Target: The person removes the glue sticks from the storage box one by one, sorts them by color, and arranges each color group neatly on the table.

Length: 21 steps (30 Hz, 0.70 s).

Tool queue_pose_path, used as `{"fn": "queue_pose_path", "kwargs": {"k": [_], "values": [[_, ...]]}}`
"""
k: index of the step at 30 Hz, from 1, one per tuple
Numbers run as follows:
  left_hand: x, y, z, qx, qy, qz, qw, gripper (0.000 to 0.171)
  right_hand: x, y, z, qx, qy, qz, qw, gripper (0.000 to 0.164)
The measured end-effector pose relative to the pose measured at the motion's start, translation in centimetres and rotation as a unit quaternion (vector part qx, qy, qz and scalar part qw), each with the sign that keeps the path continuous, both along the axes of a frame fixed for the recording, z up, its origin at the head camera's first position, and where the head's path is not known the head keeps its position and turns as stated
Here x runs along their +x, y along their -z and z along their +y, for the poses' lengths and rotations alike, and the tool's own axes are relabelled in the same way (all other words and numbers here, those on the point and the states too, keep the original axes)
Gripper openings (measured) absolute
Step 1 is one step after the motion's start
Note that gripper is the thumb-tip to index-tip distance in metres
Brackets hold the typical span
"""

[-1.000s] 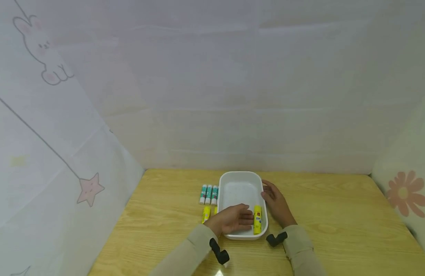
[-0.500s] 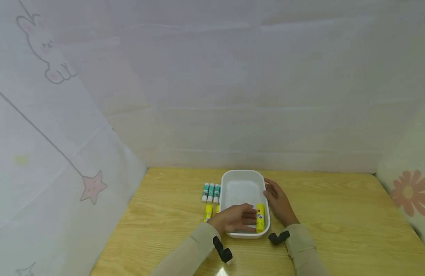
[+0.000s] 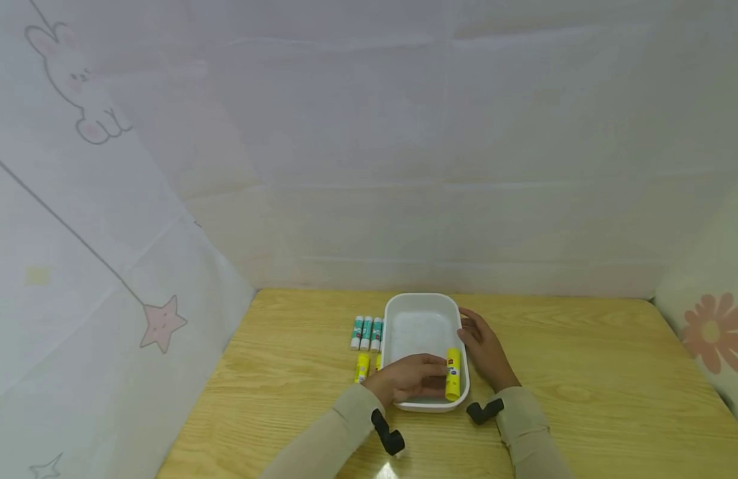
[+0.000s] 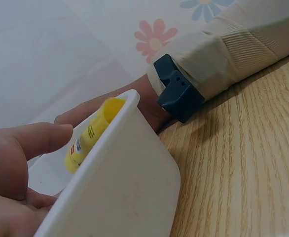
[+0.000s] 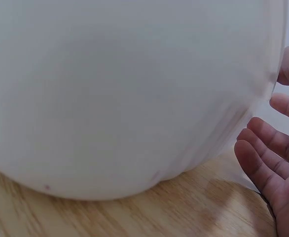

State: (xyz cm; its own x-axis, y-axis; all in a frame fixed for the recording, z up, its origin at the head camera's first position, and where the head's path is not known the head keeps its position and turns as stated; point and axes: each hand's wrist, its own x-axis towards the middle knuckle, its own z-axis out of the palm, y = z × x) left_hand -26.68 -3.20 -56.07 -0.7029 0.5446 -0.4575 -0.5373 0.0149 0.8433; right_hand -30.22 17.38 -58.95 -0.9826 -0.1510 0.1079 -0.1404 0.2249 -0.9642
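Observation:
A yellow glue stick leans at the right front inside a white plastic tray. My left hand reaches over the tray's left side, its fingertips right at the stick. In the left wrist view the thumb points straight toward the yellow stick, a gap between them; the tray wall partly hides the other fingers. My right hand rests along the tray's right side, thumb at the rim. In the right wrist view its fingers are straight and spread beside the tray's outer wall.
Left of the tray lie several white-and-teal glue sticks in a row. Nearer, a yellow glue stick lies beside another that the tray half hides. The wooden table meets a pale printed cloth at the back.
The left fingers have moved right, up to the yellow glue stick, and that stick has shifted slightly away from me. The tray and right hand hold nearly the same place.

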Motion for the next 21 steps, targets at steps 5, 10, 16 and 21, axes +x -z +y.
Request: {"fn": "queue_pose_path", "kwargs": {"k": [5, 10, 16, 21], "values": [[-0.1, 0.1, 0.2, -0.011, -0.006, 0.001, 0.9999, 0.039, 0.1, -0.2, 0.0, 0.009, 0.003, -0.002, 1.000, 0.050], [-0.2, 0.3, 0.3, -0.027, -0.009, 0.006, 0.9996, 0.037, 0.0, -0.3, 0.0, 0.000, 0.003, -0.011, 1.000, 0.050], [-0.2, 0.5, 0.3, -0.027, -0.013, 0.006, 0.9995, 0.037, -0.8, 1.5, 0.1, -0.003, 0.009, -0.006, 1.000, 0.049], [0.0, 0.4, 0.1, -0.020, -0.025, 0.002, 0.9995, 0.041, -1.4, 3.2, 0.2, -0.006, 0.015, 0.002, 1.000, 0.048]]}}
